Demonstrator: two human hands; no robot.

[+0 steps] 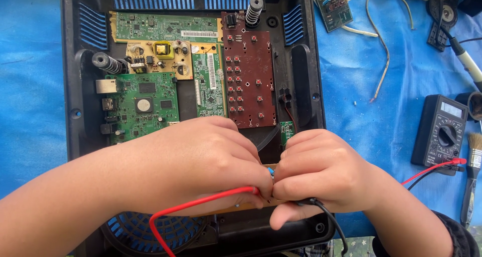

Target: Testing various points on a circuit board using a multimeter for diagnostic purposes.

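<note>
A: Where do the probes sit?

B: The red lead (191, 205) runs into the left hand (211, 161), the black lead (329, 218) into the right hand (321, 174); both hands are clenched on their probes, knuckles touching, tips hidden over a tan board (241, 207) at six o'clock in the open black case (70, 86). Pressing the hands together likely steadies the tips.

A: And around them?

B: Green boards (143, 104) at ten o'clock, a brown button board (248, 81) at twelve. On the blue counter (30, 86), a meter (439, 131) and brush (472, 179) at three o'clock, within reach of the leads.
</note>
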